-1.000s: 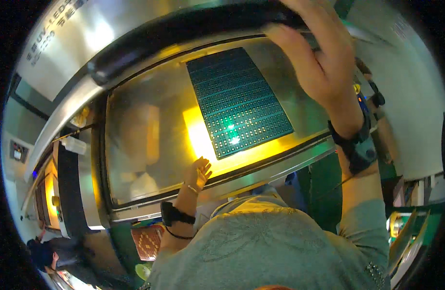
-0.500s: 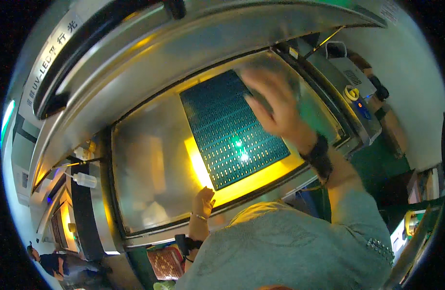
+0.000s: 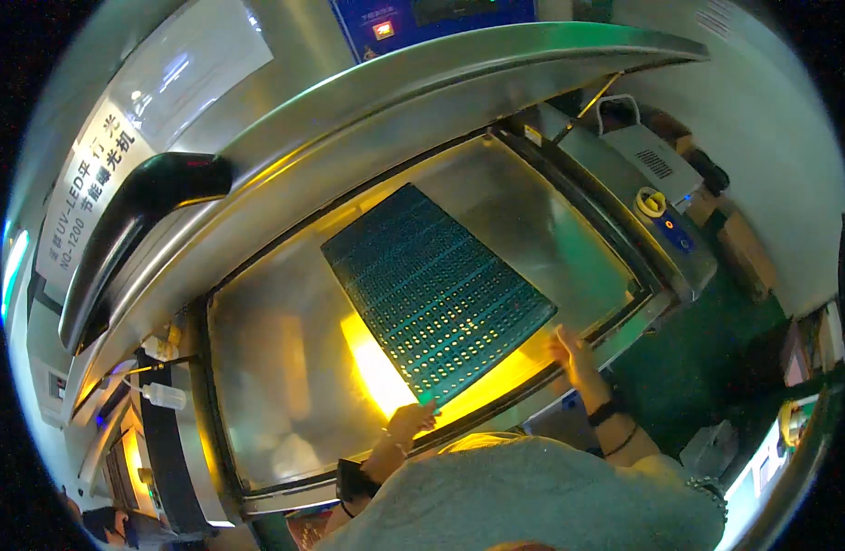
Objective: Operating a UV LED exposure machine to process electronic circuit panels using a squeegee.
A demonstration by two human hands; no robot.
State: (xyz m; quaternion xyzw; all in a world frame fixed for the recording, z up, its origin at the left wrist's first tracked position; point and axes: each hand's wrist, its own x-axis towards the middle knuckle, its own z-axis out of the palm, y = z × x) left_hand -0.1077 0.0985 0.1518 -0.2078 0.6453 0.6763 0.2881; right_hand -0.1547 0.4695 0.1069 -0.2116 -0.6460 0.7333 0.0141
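Observation:
A dark green rectangular panel (image 3: 432, 285) with rows of small holes lies tilted on a lit bed (image 3: 257, 358). Yellow light shines through its holes and along its near left side. At the panel's nearest corner, my left hand (image 3: 409, 427) is closed, its fingertips pinching that corner. My right hand (image 3: 574, 358) is just off the panel's right corner, fingers partly stretched and slightly blurred. I see nothing held in it, and a small gap seems to separate it from the panel.
A curved metal lid (image 3: 422, 101) with a black handle (image 3: 147, 211) is raised over the bed on struts. A white bottle (image 3: 163, 396) stands at the left side. On the right are a grey box (image 3: 657, 156) and a yellow tape roll (image 3: 651, 201). Another person (image 3: 106, 523) is at lower left.
My right hand has come down from over the panel to its right corner. My left hand has closed at the nearest corner. The whole view has shifted, showing more of the lid.

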